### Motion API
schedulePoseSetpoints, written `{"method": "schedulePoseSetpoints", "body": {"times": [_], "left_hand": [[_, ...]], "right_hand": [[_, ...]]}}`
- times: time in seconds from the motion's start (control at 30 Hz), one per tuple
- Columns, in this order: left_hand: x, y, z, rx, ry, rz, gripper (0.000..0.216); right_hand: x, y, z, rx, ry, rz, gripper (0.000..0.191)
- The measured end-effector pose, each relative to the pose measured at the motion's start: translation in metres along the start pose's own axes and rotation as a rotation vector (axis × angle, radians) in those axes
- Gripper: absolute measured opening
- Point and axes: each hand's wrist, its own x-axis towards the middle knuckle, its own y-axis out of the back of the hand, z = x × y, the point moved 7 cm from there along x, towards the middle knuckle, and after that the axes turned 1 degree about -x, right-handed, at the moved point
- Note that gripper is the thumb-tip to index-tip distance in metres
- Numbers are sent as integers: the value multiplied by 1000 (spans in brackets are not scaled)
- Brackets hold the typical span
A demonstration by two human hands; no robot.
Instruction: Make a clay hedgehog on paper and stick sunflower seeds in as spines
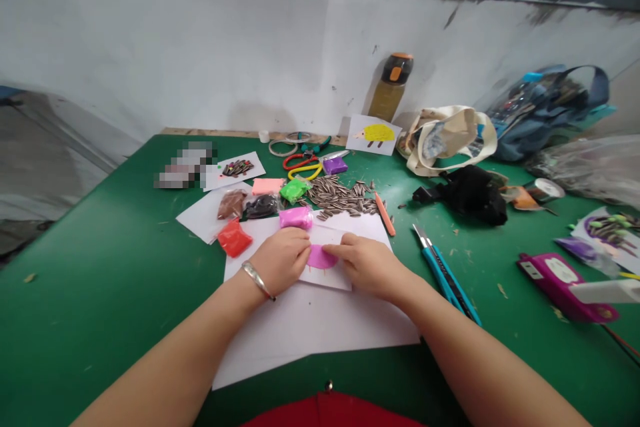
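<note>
On a small white card [327,278] lies a flattened, rounded patch of pink modelling clay [319,257], with short drawn strokes below it. My left hand [284,255], fingers curled, holds down the card's left side next to the clay; its fingertips are partly hidden. With the index finger stretched out onto the clay's right edge, my right hand [373,265] keeps its other fingers bent and holds nothing. A bag of pink clay [296,217] lies just beyond my left hand. Larger white paper [320,320] is under the card.
Beyond are striped sunflower seeds [340,197], green clay [295,191], red clay [235,238] and scissors [304,167]. An orange tool [385,213] and blue utility knife [447,277] lie right. A hedgehog picture card [373,135] leans near a bottle [390,88]. A magenta glue gun [565,287] lies far right.
</note>
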Motion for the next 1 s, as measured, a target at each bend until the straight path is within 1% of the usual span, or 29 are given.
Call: {"method": "schedulePoseSetpoints", "body": {"times": [0.1, 0.27, 0.4, 0.57, 0.7, 0.77, 0.9, 1.0], "left_hand": [[0, 0, 0, -2, -1, 1, 30], [0, 1, 2, 12, -17, 0, 30], [0, 3, 3, 22, -24, 17, 31], [0, 2, 3, 18, -12, 5, 31], [0, 4, 3, 11, -5, 14, 31], [0, 4, 3, 9, 1, 12, 31], [0, 3, 3, 1, -10, 1, 30], [0, 3, 3, 5, -19, 1, 30]], "right_hand": [[-6, 2, 1, 52, 31, 11, 54], [-11, 1, -5, -99, 80, -32, 46], [-12, 4, -6, -91, 87, -48, 45], [-17, 6, -5, -96, 94, -60, 42], [-20, 8, -6, -101, 83, -65, 44], [-21, 10, -6, -66, 84, -66, 46], [-22, 18, -3, 85, 77, -44, 50], [-22, 18, 2, 139, 56, -38, 49]]}}
